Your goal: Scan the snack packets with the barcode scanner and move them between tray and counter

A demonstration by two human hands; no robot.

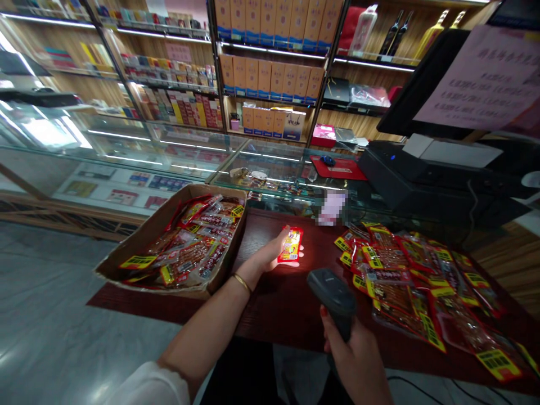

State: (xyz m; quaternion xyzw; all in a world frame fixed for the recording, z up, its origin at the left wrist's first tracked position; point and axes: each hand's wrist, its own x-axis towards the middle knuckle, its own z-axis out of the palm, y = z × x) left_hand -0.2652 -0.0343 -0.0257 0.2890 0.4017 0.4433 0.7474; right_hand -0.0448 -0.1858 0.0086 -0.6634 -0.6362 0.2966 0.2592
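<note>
My left hand holds a small red and yellow snack packet face up over the dark red tabletop. Bright light falls on the packet. In my right hand is a black barcode scanner, its head pointed toward the packet. Left of my hands stands a cardboard box with several snack packets inside. To the right lies a loose pile of red and yellow snack packets.
A glass display counter runs behind the table. At the right stand a monitor and black counter equipment. A computer mouse rests on a red mat. Shelves of boxed goods line the wall. Cables lie on the floor.
</note>
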